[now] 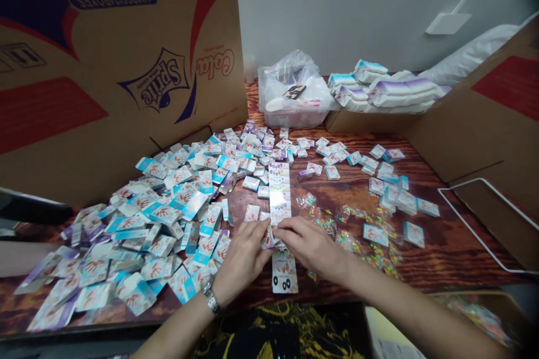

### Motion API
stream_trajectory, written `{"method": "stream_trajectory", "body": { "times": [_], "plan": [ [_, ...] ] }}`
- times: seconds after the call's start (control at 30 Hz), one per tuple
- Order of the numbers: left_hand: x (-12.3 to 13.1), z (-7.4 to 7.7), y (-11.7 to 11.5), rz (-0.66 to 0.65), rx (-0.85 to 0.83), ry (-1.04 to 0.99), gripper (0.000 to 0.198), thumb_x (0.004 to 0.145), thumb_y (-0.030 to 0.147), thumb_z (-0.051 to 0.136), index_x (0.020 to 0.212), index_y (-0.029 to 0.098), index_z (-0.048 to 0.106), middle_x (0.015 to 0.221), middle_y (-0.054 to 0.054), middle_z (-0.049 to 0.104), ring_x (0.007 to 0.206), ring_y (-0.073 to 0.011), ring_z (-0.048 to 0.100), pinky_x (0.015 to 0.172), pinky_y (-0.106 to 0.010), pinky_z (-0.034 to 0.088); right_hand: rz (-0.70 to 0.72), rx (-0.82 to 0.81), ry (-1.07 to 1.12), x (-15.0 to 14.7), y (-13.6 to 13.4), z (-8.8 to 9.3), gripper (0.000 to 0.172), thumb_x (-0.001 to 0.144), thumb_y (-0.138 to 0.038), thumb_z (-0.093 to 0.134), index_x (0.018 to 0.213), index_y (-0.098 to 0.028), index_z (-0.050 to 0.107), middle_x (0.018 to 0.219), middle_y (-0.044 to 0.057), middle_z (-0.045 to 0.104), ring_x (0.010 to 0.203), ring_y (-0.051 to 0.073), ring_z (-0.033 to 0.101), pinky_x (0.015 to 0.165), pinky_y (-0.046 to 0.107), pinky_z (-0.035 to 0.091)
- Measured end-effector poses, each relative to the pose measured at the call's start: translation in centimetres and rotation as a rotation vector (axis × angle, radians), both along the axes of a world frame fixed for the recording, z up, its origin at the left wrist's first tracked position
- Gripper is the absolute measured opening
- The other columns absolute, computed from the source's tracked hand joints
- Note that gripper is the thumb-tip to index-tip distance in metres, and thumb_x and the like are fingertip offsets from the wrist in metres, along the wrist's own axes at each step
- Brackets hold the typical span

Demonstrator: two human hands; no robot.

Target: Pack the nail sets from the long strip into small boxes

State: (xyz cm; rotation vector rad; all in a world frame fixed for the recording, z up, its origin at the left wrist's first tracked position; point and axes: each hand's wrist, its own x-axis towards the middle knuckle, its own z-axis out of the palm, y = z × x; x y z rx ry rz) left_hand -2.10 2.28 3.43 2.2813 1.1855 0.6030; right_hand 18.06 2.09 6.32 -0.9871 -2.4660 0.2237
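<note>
My left hand (247,247), with a metal watch on its wrist, is closed around a small printed card box (266,239) low over the table. The fingertips of my right hand (310,245) are pinched together at the box's right edge; what they hold is hidden. Under both hands lies a long printed sticker strip (279,190), running away from me. To the left a large heap of small blue, purple and white boxes (168,213) spreads out, several with open flaps. Right of my right hand lie small clear packets of coloured candy (345,241).
Loose small boxes (391,193) lie at the right of the wooden table. Behind stand a clear plastic tub (295,118) and a carton (374,122) of stacked packs. Large cardboard boxes (138,67) wall both sides. Another person's arm (29,259) reaches in at the left.
</note>
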Motion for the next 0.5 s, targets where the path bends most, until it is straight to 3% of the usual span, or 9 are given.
{"method": "stream_trajectory", "body": {
  "times": [0.07,0.17,0.37,0.5],
  "plan": [
    [0.2,-0.4,-0.3,0.02,0.046,0.025,0.054,0.08,0.009,0.051,0.132,0.019,0.037,0.113,-0.011,0.055,0.105,-0.025,0.051,0.09,-0.045,0.045,-0.045,-0.188,0.165,-0.3,-0.3,0.2,0.022,0.088,-0.015,0.048,0.107,-0.018,0.058,0.102,0.009,0.06,0.095,0.019,0.056,0.081,0.032,0.05],
    [0.6,-0.9,-0.8,0.035,0.09,0.055,0.058,0.079,0.007,0.049,0.134,0.018,0.034,0.113,-0.012,0.054,0.103,-0.0256,0.051,0.088,-0.044,0.046,-0.11,-0.342,0.328,-0.8,-0.6,-0.1,0.02,0.088,-0.016,0.048,0.104,-0.021,0.058,0.098,0.006,0.06,0.093,0.018,0.057,0.082,0.033,0.049],
    [1.4,-1.2,-1.2,0.048,0.105,0.034,0.059,0.08,0.009,0.05,0.135,0.016,0.031,0.115,-0.014,0.054,0.106,-0.0259,0.051,0.089,-0.042,0.047,-0.454,-0.489,0.677,-2.2,-1.6,-2.6,0.01,0.085,-0.018,0.053,0.093,-0.02,0.056,0.089,0.003,0.056,0.074,0.014,0.057,0.065,0.026,0.049],
    [1.7,-1.5,-1.3,0.061,0.107,0.022,0.059,0.08,0.008,0.049,0.135,0.015,0.031,0.117,-0.015,0.053,0.108,-0.0264,0.051,0.09,-0.043,0.047,-0.522,-0.499,0.765,-3.1,-2.3,-3.6,0.007,0.087,-0.023,0.052,0.091,-0.02,0.056,0.089,0.004,0.058,0.079,0.016,0.058,0.07,0.027,0.049]
  ]
}}
